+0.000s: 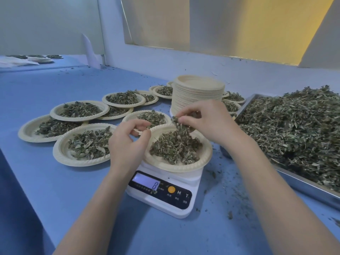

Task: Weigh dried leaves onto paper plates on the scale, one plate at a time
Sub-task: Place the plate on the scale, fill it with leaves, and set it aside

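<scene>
- Blue tabletop point(55, 181) carries a white scale point(165, 192), with a paper plate point(204, 159) of dried leaves point(174, 150) on it.
- Right hand point(206, 122), at the plate's 12 o'clock, pinches a leaf clump directly above the pile, so it is nearer for the next drop.
- Left hand point(128, 140), at 9 o'clock, has curled fingers; whether they hold leaves cannot be told.
- Supply tray point(301, 184) lies at 3 o'clock.

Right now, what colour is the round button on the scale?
Orange. The round button on the scale shows clearly in the head view.
</scene>
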`<action>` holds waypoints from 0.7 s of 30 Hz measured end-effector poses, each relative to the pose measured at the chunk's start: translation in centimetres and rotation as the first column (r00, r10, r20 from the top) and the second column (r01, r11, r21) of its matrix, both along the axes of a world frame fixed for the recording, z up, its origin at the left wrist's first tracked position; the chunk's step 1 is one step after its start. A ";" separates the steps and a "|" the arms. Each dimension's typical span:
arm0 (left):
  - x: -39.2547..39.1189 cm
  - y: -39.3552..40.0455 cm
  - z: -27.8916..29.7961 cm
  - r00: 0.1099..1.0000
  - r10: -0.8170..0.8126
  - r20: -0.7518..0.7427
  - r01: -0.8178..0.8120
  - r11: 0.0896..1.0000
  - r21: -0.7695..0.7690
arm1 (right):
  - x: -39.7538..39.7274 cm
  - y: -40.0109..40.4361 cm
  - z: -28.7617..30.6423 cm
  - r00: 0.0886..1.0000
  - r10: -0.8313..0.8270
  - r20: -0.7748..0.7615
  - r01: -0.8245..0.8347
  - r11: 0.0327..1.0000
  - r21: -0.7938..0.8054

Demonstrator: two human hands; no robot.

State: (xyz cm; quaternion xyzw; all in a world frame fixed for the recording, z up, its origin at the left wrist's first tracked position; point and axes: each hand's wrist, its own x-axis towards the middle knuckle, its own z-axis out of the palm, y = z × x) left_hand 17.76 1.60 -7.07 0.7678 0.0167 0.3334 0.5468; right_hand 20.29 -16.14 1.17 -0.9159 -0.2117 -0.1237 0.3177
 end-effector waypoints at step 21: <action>-0.5 -0.6 0.3 1.000 -0.022 0.001 0.021 0.998 0.065 | -0.8 -0.5 1.3 0.997 0.037 0.070 -0.049 0.982 0.180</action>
